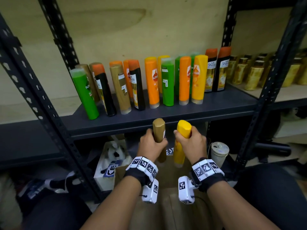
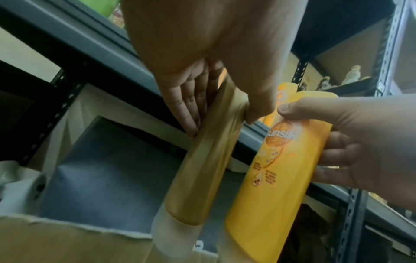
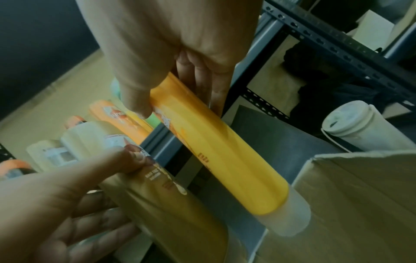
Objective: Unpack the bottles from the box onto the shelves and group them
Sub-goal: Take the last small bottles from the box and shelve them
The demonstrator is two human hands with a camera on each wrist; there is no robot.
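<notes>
My left hand (image 1: 152,141) grips a gold bottle (image 1: 159,130), cap end down, just below the front edge of the dark shelf (image 1: 166,117). Beside it my right hand (image 1: 191,141) grips a yellow bottle (image 1: 183,129), also cap down. In the left wrist view the fingers (image 2: 186,106) and thumb wrap the gold bottle (image 2: 202,174), with the yellow bottle (image 2: 274,174) to its right. The right wrist view shows the yellow bottle (image 3: 225,156) held over the cardboard box (image 3: 360,195). On the shelf stand several green, orange, yellow, gold and black bottles (image 1: 152,82), mixed.
Black slotted uprights (image 1: 33,90) frame the shelf on both sides. A neighbouring shelf at right holds several gold bottles (image 1: 252,75). Below stand a white lidded container (image 1: 218,152) and a white box of odds and ends (image 1: 109,163). The shelf's front strip is bare.
</notes>
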